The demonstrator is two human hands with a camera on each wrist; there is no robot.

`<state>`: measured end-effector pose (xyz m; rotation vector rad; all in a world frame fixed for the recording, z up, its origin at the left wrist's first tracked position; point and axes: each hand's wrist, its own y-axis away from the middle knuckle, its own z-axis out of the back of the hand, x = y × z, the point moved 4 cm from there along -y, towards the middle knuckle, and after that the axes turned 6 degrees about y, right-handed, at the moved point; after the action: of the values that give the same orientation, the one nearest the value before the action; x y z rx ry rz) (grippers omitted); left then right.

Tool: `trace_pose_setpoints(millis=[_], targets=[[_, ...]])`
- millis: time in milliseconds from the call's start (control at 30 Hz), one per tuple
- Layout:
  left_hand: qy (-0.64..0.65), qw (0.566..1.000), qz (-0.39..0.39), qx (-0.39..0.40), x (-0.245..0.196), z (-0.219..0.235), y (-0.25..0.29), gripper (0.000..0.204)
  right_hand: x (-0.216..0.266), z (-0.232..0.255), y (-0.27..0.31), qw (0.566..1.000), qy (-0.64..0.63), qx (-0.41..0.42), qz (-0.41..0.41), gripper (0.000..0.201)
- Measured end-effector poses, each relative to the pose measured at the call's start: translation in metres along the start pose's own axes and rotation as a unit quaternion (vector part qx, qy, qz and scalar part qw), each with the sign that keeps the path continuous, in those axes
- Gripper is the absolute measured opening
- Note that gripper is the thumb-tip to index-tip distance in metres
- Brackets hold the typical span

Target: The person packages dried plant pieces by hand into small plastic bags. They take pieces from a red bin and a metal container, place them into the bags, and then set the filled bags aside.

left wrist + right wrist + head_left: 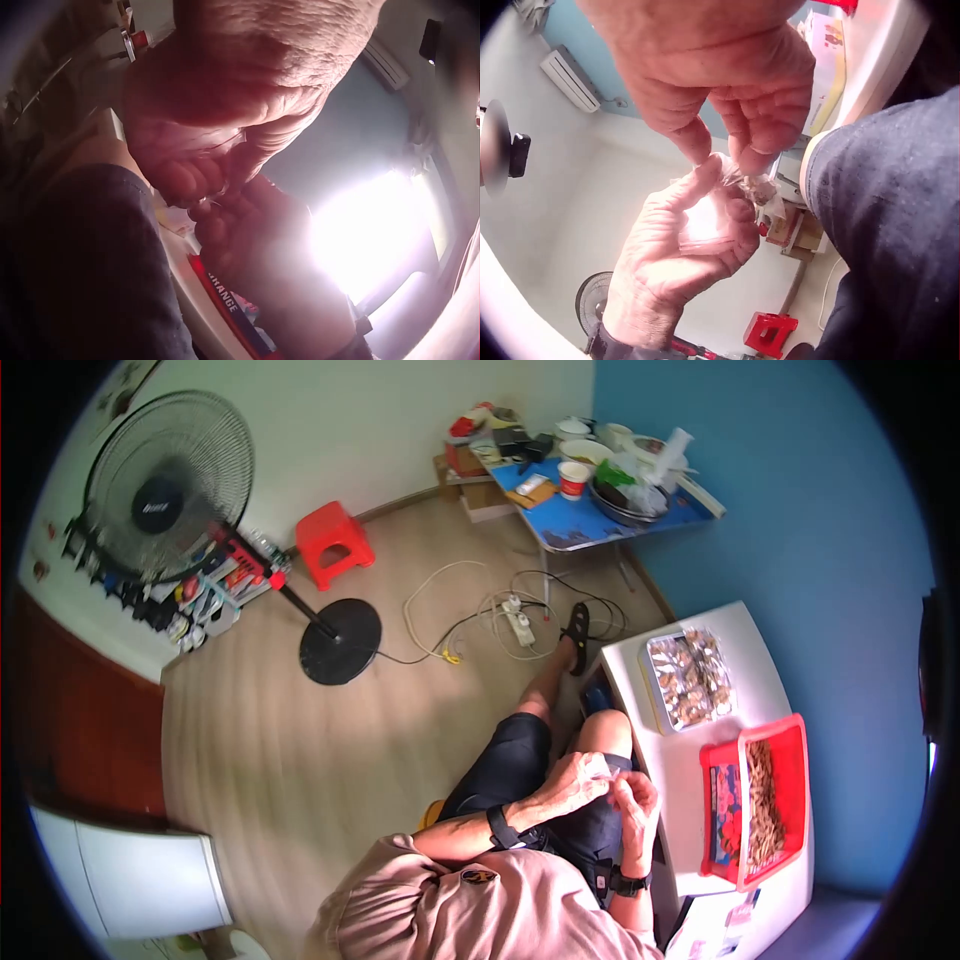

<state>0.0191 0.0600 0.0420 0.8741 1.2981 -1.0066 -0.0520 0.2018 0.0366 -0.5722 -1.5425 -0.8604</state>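
Note:
Over my lap, both hands meet at a small clear plastic bag (733, 177) with a small brownish piece (763, 193) in it. My left hand (575, 785) grips the bag, thumb on top and the other fingers curled beneath. From the other side my right hand (637, 800) pinches the bag's gathered edge, thumb and fingertips close to the left thumb. In the left wrist view the fingertips of both hands come together and hide most of the bag. A red basket (800, 790) of brown finger-length pieces stands right of my right hand.
On the white cabinet top (680, 780) a metal tray (655, 685) holds several clear packets of brown pieces. Farther off stand a cluttered blue table (570, 532), a red stool (335, 540) and a standing fan (340, 645). Cables and a power strip (518, 625) lie on the floor.

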Motion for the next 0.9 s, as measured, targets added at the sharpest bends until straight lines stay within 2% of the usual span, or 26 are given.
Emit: trace_pose_setpoints(millis=[67, 200, 267, 333, 400, 433, 500, 633, 667, 700, 733, 767, 800, 833, 900], targets=[[0.028, 0.999, -0.017, 0.02, 0.008, -0.007, 0.002, 0.02, 0.004, -0.003, 0.002, 0.999, 0.03, -0.01, -0.035, 0.017], [0.03, 0.997, 0.041, 0.054, 0.013, -0.012, 0.003, 0.02, -0.01, 0.009, 0.004, 0.997, 0.037, -0.019, -0.068, 0.018], [0.055, 0.993, 0.079, 0.063, 0.022, -0.014, 0.006, 0.019, -0.011, 0.006, 0.003, 0.997, 0.03, 0.016, -0.074, 0.018], [0.058, 0.993, 0.072, 0.07, 0.016, -0.017, 0.004, 0.02, -0.014, 0.008, 0.002, 0.997, 0.025, 0.005, -0.075, 0.018], [0.154, 0.978, 0.124, 0.069, 0.022, -0.021, 0.003, 0.021, -0.012, 0.011, 0.001, 0.996, 0.052, 0.002, -0.073, 0.019], [0.154, 0.978, 0.123, 0.071, 0.022, -0.021, 0.002, 0.021, -0.012, 0.012, 0.001, 0.996, 0.052, -0.001, -0.073, 0.019], [0.283, 0.93, 0.213, 0.097, 0.025, -0.022, 0.004, 0.019, -0.01, 0.016, 0.0, 0.993, 0.092, -0.01, -0.079, 0.021], [0.303, 0.92, 0.225, 0.103, 0.031, -0.02, 0.002, 0.018, -0.005, 0.016, 0.003, 0.991, 0.11, -0.016, -0.074, 0.018], [0.287, 0.929, 0.222, 0.073, 0.029, -0.017, 0.002, 0.017, 0.008, 0.014, 0.005, 0.971, 0.238, -0.026, 0.024, 0.015], [0.271, 0.936, 0.219, 0.045, 0.027, -0.015, 0.001, 0.015, 0.021, 0.011, 0.008, 0.924, 0.36, -0.035, 0.121, 0.012], [0.271, 0.936, 0.219, 0.049, 0.032, -0.018, 0.0, 0.015, 0.025, 0.011, 0.009, 0.924, 0.361, -0.039, 0.12, 0.012], [0.125, 0.982, 0.14, 0.027, 0.035, -0.017, -0.003, 0.014, 0.031, 0.011, 0.01, 0.912, 0.384, -0.042, 0.139, 0.01], [-0.023, 0.998, 0.056, 0.005, 0.029, -0.016, -0.005, 0.012, 0.034, 0.011, 0.012, 0.898, 0.407, -0.045, 0.158, 0.009], [-0.087, 0.994, 0.061, 0.018, 0.027, -0.019, -0.005, 0.009, 0.035, 0.011, 0.013, 0.898, 0.409, -0.05, 0.156, 0.009], [-0.045, 0.997, 0.046, 0.032, 0.027, -0.027, -0.008, 0.01, 0.038, 0.012, 0.016, 0.874, 0.439, -0.058, 0.202, 0.008]])
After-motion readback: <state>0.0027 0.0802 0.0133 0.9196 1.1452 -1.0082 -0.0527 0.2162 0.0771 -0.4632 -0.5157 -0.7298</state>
